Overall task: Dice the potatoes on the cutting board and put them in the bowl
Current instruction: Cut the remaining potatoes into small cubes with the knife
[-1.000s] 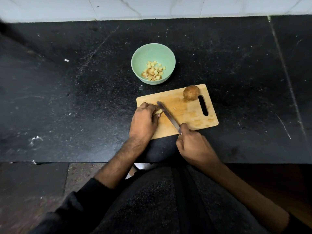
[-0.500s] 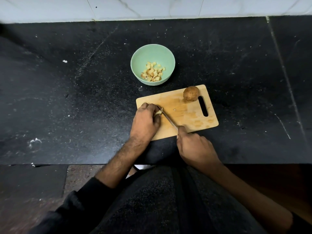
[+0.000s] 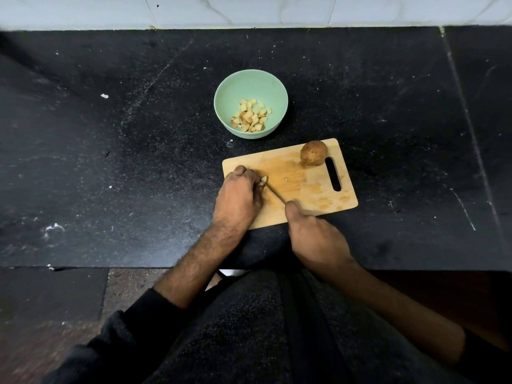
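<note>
Two hands dicing: left hand (image 3: 238, 195) pinches potato piece (image 3: 263, 180), right hand (image 3: 315, 239) grips knife (image 3: 274, 193); next, transfer to bowl (image 3: 250, 87).

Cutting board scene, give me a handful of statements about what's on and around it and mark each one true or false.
1. A whole unpeeled potato sits on the cutting board beside its handle slot. True.
2. The green bowl is empty. False: it holds diced potato pieces.
3. The right hand holds the knife. True.
4. The left hand rests on the whole potato. False: it grips a small potato piece at the board's left end.
5. The bowl stands on the cutting board. False: it stands on the black counter behind the board.
</note>
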The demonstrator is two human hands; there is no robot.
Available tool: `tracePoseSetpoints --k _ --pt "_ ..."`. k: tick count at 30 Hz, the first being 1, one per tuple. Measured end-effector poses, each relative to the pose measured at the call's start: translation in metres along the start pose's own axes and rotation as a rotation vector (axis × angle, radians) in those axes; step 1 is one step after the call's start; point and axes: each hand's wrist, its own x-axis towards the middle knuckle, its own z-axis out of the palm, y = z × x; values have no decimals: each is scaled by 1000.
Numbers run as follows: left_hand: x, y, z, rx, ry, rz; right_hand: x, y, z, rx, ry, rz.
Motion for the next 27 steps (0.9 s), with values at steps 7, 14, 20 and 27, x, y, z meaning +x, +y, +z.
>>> tracePoseSetpoints --k 7,14,20,27 --pt "-5 1 2 -29 28 -46 -9 8 3 57 -95 15" --pt "-6 5 0 9 25 -47 -19 8 -13 106 -147 28" --pt "-12 2 -3 -3 24 -110 -11 -2 -18 70 -99 -26" --pt "-14 4 -6 -6 15 -93 -11 -3 -15 -31 -81 -22"
